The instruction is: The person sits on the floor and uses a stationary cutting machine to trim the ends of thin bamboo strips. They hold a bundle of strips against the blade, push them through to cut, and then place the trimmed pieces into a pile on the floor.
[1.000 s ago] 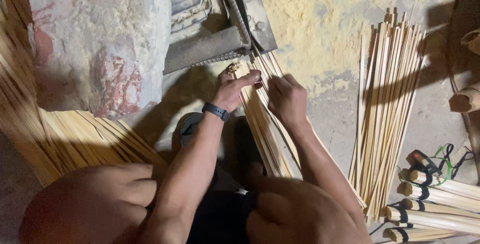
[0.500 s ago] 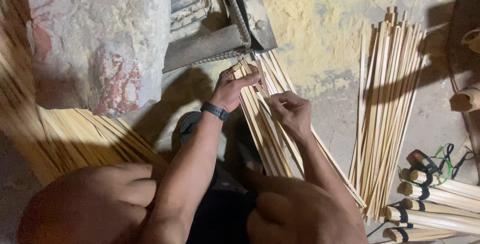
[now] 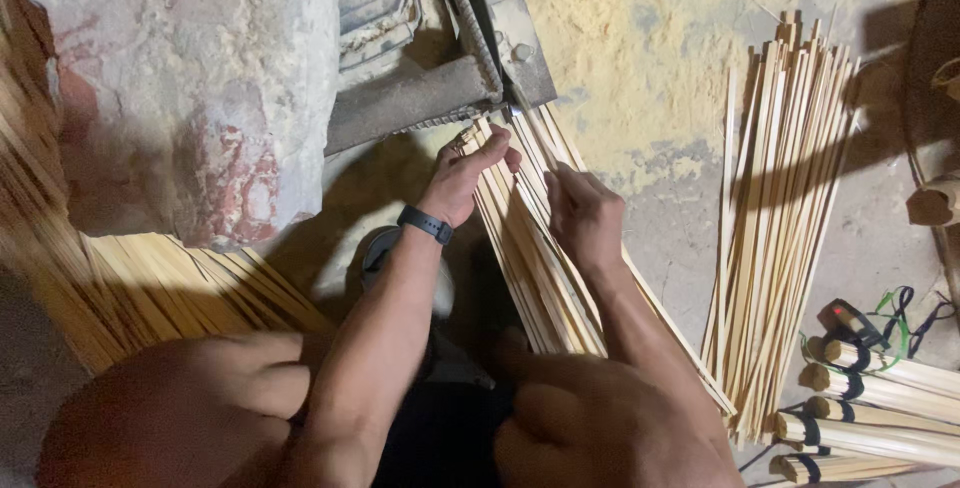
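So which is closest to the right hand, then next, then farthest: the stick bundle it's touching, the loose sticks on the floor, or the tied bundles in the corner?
From the right hand:
1. Stick bundle, right under its fingers, also held by the left hand.
2. Loose sticks, spread on the floor to its right.
3. Tied bundles, bottom right corner.

my left hand is stretched out far in front of me, fingers curled and pinched shut. a dark band sits on that wrist. my right hand is just beside it, a bit closer to me, fingers bent in a grip. both arms are bare and reach forward between my knees.
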### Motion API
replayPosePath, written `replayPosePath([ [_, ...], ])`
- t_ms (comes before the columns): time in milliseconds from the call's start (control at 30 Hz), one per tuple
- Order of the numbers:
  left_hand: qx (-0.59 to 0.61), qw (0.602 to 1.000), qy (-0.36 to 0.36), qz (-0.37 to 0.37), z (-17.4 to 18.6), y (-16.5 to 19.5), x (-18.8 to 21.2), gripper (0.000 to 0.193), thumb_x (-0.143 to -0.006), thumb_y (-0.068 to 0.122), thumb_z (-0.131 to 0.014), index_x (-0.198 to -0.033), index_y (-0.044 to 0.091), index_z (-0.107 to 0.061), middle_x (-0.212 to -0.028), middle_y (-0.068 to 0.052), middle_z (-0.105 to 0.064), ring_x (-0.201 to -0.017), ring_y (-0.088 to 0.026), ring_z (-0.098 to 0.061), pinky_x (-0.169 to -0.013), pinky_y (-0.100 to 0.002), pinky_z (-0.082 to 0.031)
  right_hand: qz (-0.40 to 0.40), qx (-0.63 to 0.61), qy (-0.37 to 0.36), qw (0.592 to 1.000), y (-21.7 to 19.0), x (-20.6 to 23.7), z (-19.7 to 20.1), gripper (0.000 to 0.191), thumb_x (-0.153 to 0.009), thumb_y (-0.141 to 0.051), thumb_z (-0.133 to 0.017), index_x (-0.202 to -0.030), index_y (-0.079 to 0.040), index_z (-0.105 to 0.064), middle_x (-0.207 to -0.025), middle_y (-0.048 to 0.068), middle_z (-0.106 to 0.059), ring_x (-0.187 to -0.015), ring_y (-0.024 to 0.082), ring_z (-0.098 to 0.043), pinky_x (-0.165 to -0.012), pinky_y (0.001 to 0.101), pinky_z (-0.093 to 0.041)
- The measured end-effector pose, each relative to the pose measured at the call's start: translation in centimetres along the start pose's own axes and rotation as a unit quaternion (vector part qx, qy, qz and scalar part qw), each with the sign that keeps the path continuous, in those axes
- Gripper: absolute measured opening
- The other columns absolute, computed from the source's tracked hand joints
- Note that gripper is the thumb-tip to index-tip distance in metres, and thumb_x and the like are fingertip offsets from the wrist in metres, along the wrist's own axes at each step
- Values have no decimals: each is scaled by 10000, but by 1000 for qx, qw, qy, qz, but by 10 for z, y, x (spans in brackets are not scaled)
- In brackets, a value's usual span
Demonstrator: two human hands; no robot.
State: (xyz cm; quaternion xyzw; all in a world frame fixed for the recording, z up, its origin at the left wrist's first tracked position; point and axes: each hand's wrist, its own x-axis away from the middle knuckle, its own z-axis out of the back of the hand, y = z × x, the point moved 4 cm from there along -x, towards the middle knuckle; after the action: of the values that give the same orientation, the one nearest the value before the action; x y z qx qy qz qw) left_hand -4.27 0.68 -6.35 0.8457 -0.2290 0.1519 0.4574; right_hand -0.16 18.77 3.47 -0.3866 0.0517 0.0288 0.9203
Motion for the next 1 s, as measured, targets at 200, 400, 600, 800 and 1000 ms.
replayPosePath([
  [200, 23, 993, 78, 80, 19, -29, -13, 804, -820, 75, -816, -1421, -39, -295, -1118, -129, -734, -1205, -281, -643, -1081, -433, -477, 64, 23, 54, 996, -20, -39, -25, 97, -980, -71, -720, -896, -25, -737, -691, 153, -622, -583, 289, -611, -533, 408, -480],
  [400, 6, 993, 91, 70, 16, -30, -13, 948, -794, 97, -860, -1432, -270, -263, -1223, -262, -684, -1268, -294, -623, -1127, -413, -423, 52, 23, 45, 997, -31, -41, -12, 68, -968, -94, -736, -958, -29, -751, -745, 158, -635, -622, 333, -623, -560, 422, -482],
  [600, -16, 999, 30, 24, -5, -7, -3, 467, -784, 78, -874, -1083, -147, -596, -1131, -237, -756, -1080, -278, -735, -1002, -392, -543, 118, -6, 18, 993, -32, 11, 24, 149, -937, -76, -680, -1049, 20, -699, -882, 178, -650, -711, 297, -659, -595, 395, -530],
  [800, -11, 1000, 7, -12, -5, -14, -6, 341, -823, 3, -749, -1163, -23, -736, -1031, -119, -754, -917, -177, -719, -889, -329, -577, 63, 16, 31, 997, -11, -12, -11, 37, -949, -7, -699, -966, -11, -732, -719, 152, -605, -582, 290, -601, -531, 419, -475],
  [1000, -34, 995, 93, 3, 8, -21, -10, 224, -820, -19, -720, -1042, 0, -705, -959, -70, -741, -839, -174, -718, -778, -349, -606, 89, -1, 32, 996, -22, -35, -19, 109, -933, 8, -688, -1029, -26, -727, -807, 143, -652, -664, 292, -648, -591, 407, -520],
])
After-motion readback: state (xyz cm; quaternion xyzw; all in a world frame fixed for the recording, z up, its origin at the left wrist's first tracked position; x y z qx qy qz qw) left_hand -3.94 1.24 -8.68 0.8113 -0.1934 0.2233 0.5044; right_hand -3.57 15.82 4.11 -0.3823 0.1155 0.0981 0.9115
